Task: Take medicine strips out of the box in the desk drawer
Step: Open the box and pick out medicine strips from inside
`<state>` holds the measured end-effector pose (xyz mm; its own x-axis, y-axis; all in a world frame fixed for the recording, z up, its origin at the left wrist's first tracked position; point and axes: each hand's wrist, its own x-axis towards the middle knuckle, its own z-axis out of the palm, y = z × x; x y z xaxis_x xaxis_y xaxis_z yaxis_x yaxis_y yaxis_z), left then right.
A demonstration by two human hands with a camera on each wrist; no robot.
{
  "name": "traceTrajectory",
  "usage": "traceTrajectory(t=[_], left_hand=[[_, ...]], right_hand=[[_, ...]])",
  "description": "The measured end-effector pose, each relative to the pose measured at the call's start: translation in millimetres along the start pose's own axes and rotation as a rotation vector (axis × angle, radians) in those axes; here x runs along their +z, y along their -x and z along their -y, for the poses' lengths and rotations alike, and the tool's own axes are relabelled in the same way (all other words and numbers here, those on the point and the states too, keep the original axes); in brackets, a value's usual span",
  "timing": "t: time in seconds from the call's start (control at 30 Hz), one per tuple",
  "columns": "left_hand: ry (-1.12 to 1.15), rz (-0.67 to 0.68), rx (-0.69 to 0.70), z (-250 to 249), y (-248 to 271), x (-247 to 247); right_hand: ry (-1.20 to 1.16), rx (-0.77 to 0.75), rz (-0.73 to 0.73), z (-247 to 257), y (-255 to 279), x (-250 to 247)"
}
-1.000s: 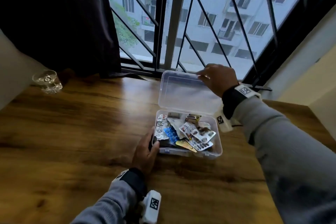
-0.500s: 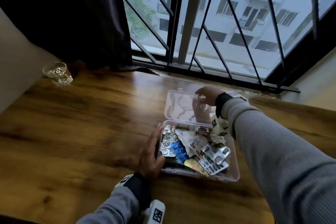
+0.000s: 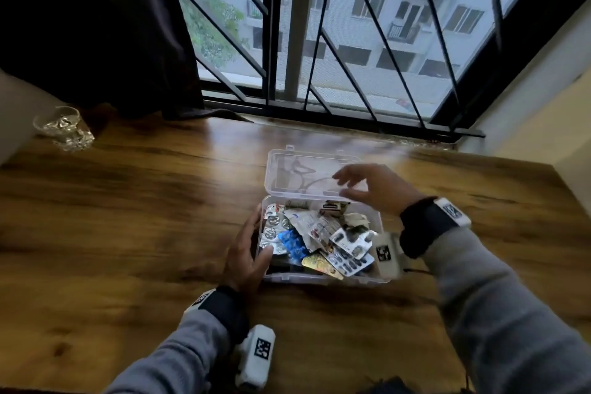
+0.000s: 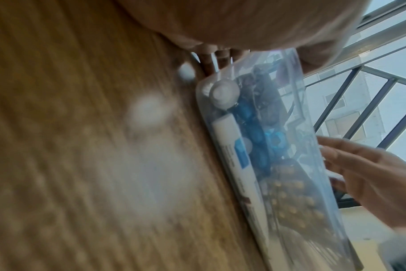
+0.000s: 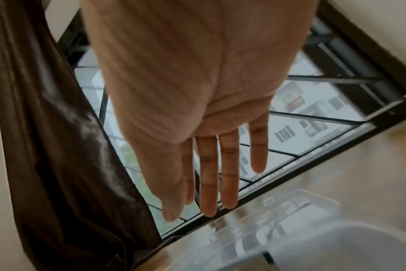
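A clear plastic box (image 3: 323, 280) stands on the wooden desk (image 3: 128, 217), its lid (image 3: 287, 169) lying flat behind it. Inside are several medicine strips: a blue strip (image 3: 292, 243), a silver strip (image 3: 271, 227), a gold strip (image 3: 319, 265) and a dark-capsule strip (image 3: 351, 238). My left hand (image 3: 252, 240) holds the box's left wall, thumb over the rim. My right hand (image 3: 348, 184) hovers above the hinge, fingers spread and holding nothing. The left wrist view shows the box (image 4: 255, 146) side-on with the right hand (image 4: 359, 165) beyond it. The right wrist view shows the straight fingers (image 5: 209, 183) above the lid (image 5: 278, 210).
A small glass (image 3: 62, 128) stands at the desk's far left corner. A dark curtain (image 3: 96, 25) hangs behind it. The barred window (image 3: 351, 41) runs along the desk's back edge, and a cream wall (image 3: 543, 89) closes the right side.
The lid went from upright to flat on the desk. My right hand let go of its edge and drew back over the hinge. My left hand stayed on the box.
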<state>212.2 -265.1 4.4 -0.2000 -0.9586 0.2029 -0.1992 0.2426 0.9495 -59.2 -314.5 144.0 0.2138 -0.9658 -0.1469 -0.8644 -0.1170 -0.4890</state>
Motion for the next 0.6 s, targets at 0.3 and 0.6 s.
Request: traceTrajectory(t=[0.3,0.6], left_hand=[[0.083,-0.017,0.014,-2.5,0.2,-2.8],[0.074,0.032,0.018,-2.1,3.9,-2.5]], right_hand=[[0.115,0.167,0.002,-10.9,95.9,51.7],[0.253,0.129,-0.120,-12.2,105.7,68.6]])
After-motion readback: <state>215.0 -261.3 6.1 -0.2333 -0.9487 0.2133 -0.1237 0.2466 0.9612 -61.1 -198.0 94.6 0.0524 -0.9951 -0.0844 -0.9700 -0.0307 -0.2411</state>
